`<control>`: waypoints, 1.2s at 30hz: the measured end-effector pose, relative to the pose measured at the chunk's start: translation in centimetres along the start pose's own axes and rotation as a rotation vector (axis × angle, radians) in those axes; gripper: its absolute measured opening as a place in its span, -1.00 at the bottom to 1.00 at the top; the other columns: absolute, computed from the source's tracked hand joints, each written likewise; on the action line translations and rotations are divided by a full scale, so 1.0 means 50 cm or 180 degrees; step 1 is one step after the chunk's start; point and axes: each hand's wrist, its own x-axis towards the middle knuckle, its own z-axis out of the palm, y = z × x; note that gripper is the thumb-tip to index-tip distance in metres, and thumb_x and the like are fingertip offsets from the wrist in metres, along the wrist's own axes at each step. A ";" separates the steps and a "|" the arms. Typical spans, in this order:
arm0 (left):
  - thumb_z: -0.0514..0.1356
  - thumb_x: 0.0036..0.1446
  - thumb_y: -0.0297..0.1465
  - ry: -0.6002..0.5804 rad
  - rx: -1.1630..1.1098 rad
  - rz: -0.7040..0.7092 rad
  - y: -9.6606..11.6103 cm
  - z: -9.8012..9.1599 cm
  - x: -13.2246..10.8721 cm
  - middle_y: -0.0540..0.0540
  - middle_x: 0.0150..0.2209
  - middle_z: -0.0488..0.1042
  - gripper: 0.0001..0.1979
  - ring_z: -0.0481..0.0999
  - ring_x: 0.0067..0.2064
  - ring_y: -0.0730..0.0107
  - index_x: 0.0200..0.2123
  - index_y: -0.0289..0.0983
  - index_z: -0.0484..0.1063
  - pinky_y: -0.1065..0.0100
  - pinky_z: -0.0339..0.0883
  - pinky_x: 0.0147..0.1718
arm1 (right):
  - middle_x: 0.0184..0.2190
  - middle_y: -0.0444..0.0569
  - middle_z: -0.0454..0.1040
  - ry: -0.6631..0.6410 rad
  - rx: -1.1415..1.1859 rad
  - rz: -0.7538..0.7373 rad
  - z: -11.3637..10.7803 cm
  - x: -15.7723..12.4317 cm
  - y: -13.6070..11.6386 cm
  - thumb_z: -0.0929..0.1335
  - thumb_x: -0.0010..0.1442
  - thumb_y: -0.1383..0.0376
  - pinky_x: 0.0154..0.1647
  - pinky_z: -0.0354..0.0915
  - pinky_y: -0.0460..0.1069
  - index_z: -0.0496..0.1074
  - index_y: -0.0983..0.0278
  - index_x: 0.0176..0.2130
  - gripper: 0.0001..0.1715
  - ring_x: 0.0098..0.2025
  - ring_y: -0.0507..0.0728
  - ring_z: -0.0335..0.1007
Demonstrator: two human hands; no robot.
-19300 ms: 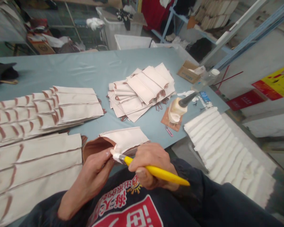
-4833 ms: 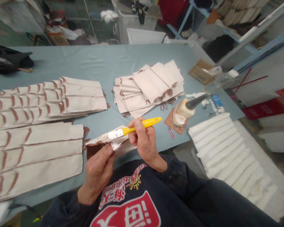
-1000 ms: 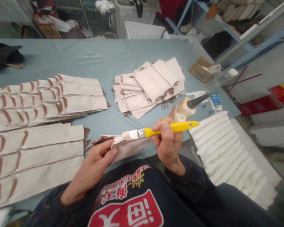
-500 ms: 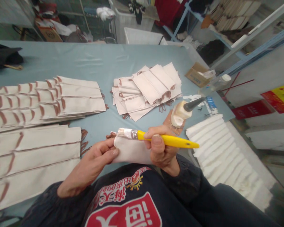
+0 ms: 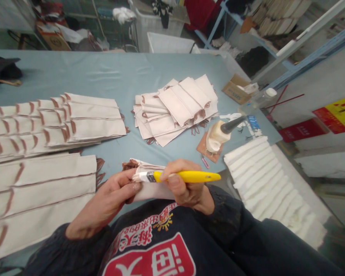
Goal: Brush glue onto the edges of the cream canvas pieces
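Pinched in the right hand (image 5: pixel 189 191), the yellow-handled, white-tipped paintbrush (image 5: pixel 199 176) has shifted beside the left hand's (image 5: pixel 109 201) fingertips, suggesting that corner is being brushed. The left pinches the cream, brown-lined fabric piece (image 5: pixel 153 193) between both hands; below them, 2 characters on the navy garment (image 5: pixel 212 237) seem to read 海天.

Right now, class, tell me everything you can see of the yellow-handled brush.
The brush has a plastic-looking yellow handle with a small dark mark near its end, a dark band, and pale bristles smeared white. It lies across the view, handle end right, in the right hand's grip. Its bristles are at the pale piece, by the left hand; contact is unclear.
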 end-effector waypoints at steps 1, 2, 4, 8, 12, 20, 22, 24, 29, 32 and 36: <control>0.43 0.08 -0.09 0.0022 -0.0016 -0.0016 -0.001 0.000 0.000 0.02 -0.48 0.35 -0.59 0.09 -0.49 0.49 -0.18 -0.31 0.64 0.43 0.00 -0.55 | -0.59 -0.19 0.43 0.0027 0.0011 -0.0217 0.001 0.001 -0.001 0.34 0.36 0.11 -0.55 0.37 -0.02 0.53 0.14 -0.33 -0.72 -0.65 0.03 0.30; 0.43 0.09 -0.10 0.0049 -0.0032 -0.0038 -0.003 0.000 0.000 0.03 -0.50 0.33 -0.61 0.08 -0.49 0.49 -0.19 -0.31 0.64 0.43 -0.01 -0.55 | -0.56 -0.19 0.46 0.0100 0.0050 -0.0445 0.003 0.002 -0.002 0.32 0.38 0.17 -0.54 0.38 -0.03 0.54 0.14 -0.29 -0.75 -0.64 0.02 0.32; 0.43 0.09 -0.12 0.0068 -0.0081 -0.0039 -0.006 0.000 -0.001 0.04 -0.51 0.31 -0.64 0.08 -0.50 0.50 -0.22 -0.31 0.64 0.43 -0.03 -0.55 | -0.51 -0.18 0.52 0.0231 0.0107 -0.0737 0.004 0.004 -0.005 0.31 0.40 0.24 -0.51 0.39 -0.03 0.53 0.13 -0.23 -0.80 -0.61 0.02 0.37; 0.43 0.09 -0.15 0.0044 -0.0150 0.0047 -0.006 0.003 -0.001 0.01 -0.48 0.38 -0.64 0.08 -0.49 0.50 -0.19 -0.31 0.64 0.42 -0.04 -0.55 | -0.50 -0.16 0.57 -0.0070 -0.0081 -0.1016 0.005 0.007 -0.008 0.30 0.39 0.26 -0.50 0.43 -0.02 0.51 0.13 -0.26 -0.79 -0.57 0.05 0.45; 0.44 0.07 -0.14 0.0203 -0.0287 -0.0024 -0.006 0.009 0.000 0.02 -0.50 0.36 -0.63 0.08 -0.50 0.51 -0.22 -0.32 0.63 0.44 -0.04 -0.55 | -0.49 -0.15 0.58 0.0220 -0.0247 -0.0980 0.006 0.010 0.009 0.30 0.39 0.28 -0.48 0.45 -0.02 0.50 0.14 -0.26 -0.80 -0.60 0.04 0.44; 0.47 -0.02 -0.28 0.0388 -0.0591 -0.0127 -0.015 0.016 0.001 0.02 -0.49 0.38 -0.70 0.12 -0.49 0.52 -0.25 -0.35 0.63 0.48 0.05 -0.54 | -0.51 -0.15 0.59 0.0057 -0.0655 -0.1624 -0.003 0.019 0.017 0.30 0.40 0.28 -0.48 0.42 -0.02 0.49 0.13 -0.25 -0.80 -0.55 0.07 0.48; 0.48 -0.05 -0.29 0.0465 -0.0674 -0.0159 -0.015 0.016 0.001 0.01 -0.48 0.40 -0.67 0.12 -0.50 0.53 -0.23 -0.36 0.64 0.48 0.04 -0.55 | -0.51 -0.15 0.58 0.0153 -0.0679 -0.1656 -0.009 0.018 0.005 0.30 0.41 0.26 -0.47 0.43 -0.01 0.50 0.13 -0.22 -0.81 -0.54 0.09 0.49; 0.49 -0.07 -0.27 0.0525 -0.0711 -0.0185 -0.014 0.015 0.001 0.00 -0.48 0.42 -0.65 0.11 -0.51 0.54 -0.23 -0.36 0.64 0.48 0.02 -0.57 | -0.54 -0.15 0.56 0.0322 -0.0572 -0.1647 -0.013 0.016 -0.008 0.28 0.44 0.25 -0.46 0.44 -0.01 0.50 0.14 -0.19 -0.80 -0.54 0.09 0.50; 0.48 -0.04 -0.26 0.0568 -0.0616 -0.0139 -0.015 0.010 -0.001 0.03 -0.53 0.38 -0.70 0.11 -0.53 0.54 -0.28 -0.33 0.64 0.48 0.06 -0.58 | -0.57 -0.15 0.53 0.0177 -0.0436 -0.1670 -0.009 0.008 -0.014 0.27 0.45 0.22 -0.53 0.38 -0.05 0.50 0.14 -0.25 -0.73 -0.60 0.05 0.45; 0.39 0.08 -0.22 0.0589 -0.0172 0.0080 -0.023 0.005 -0.005 0.03 -0.52 0.42 -0.73 0.18 -0.53 0.50 -0.24 -0.30 0.64 0.46 0.14 -0.57 | -0.57 -0.17 0.51 0.0062 -0.0437 -0.1530 -0.002 0.008 -0.006 0.27 0.45 0.21 -0.54 0.36 -0.04 0.49 0.14 -0.27 -0.73 -0.61 0.04 0.41; 0.20 0.23 -0.38 0.1052 0.1471 0.1141 -0.046 0.004 -0.011 0.02 -0.46 0.51 -0.84 0.46 -0.40 0.37 -0.30 -0.25 0.60 0.41 0.34 -0.39 | -0.62 -0.24 0.34 0.1227 0.0093 -0.0927 -0.003 0.013 -0.017 0.29 0.46 0.18 -0.67 0.22 -0.10 0.49 0.18 -0.26 -0.73 -0.69 -0.02 0.21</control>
